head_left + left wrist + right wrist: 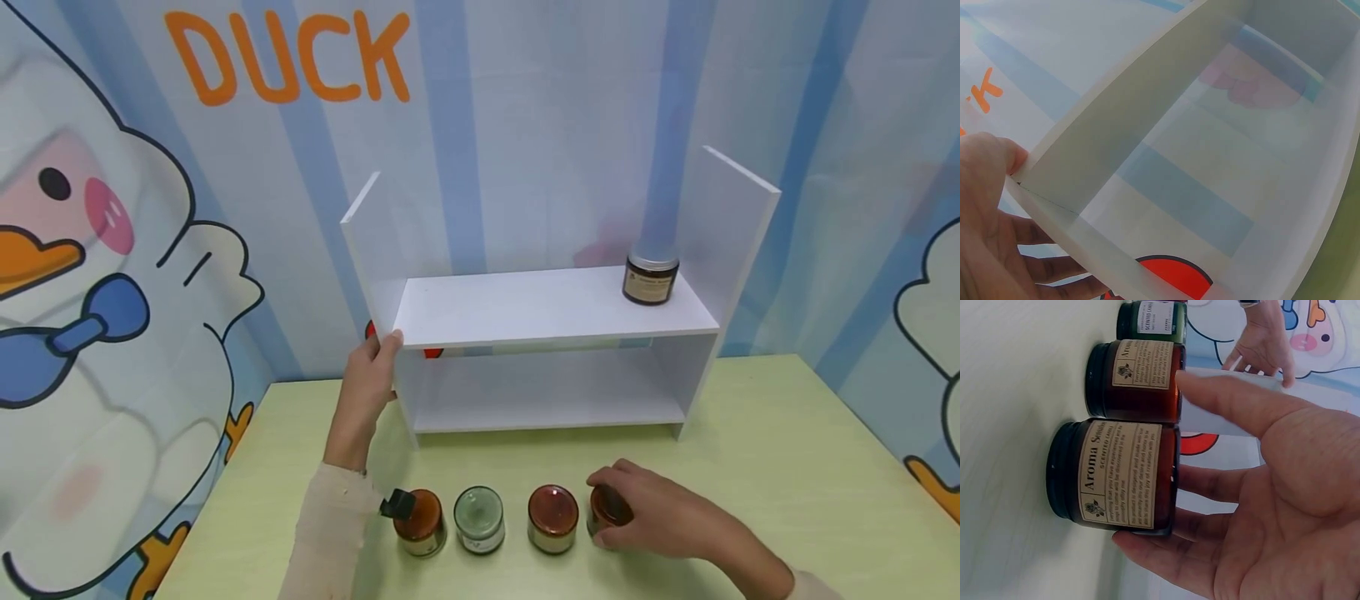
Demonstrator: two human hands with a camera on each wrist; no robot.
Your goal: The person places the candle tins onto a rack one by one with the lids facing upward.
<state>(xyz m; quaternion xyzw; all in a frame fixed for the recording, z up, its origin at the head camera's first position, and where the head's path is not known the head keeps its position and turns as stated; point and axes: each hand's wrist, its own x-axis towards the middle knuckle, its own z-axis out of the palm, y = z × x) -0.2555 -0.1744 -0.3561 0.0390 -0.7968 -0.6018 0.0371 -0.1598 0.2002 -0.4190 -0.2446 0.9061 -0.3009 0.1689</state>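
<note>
Behind the pale green desk (787,433) hangs a blue-striped backdrop (525,100) printed with cartoon ducks and the orange word "DUCK". Standing on the desk against it is a white two-tier shelf unit (547,312), with one dark silver-lidded jar (650,278) on its upper board near the right wall.

Four jars stand in a row along the near edge of the desk. From the left they are an amber jar (421,522) partly hidden by a small black wrist camera, a green glass jar (479,518), an amber jar with a coppery lid (552,518), and a brown candle jar (609,508) whose label reads "Aroma".

The right hand (660,517) wraps around this last jar. Its grip is closed on the glass, thumb (1235,403) across the top side and fingers (1166,553) curled beneath, as the right wrist view shows. The jar sits on the desk, just beside its amber neighbour.

The left hand (369,385) holds the left wall of the shelf unit at the level of the upper board. Its grip pinches the panel's edge, thumb (994,156) on the front and fingers (1047,265) behind.
</note>
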